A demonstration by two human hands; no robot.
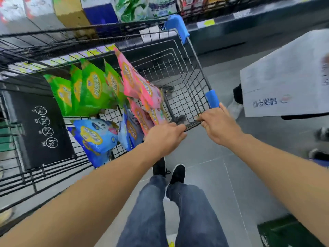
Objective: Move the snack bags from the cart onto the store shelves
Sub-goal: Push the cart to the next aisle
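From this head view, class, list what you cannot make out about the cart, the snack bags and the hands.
- Cart floor: blurred, so whether bags remain inside is unclear.
- Pink snack bags: print blurred, unreadable.
- Left hand and right hand: fingertips hidden, curled over the cart rim.
- Cardboard box: cut off at the right edge.

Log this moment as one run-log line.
left hand: grips cart rim | right hand: grips same rim | cart: basket looks empty | snack bags: green, pink, blue on shelves
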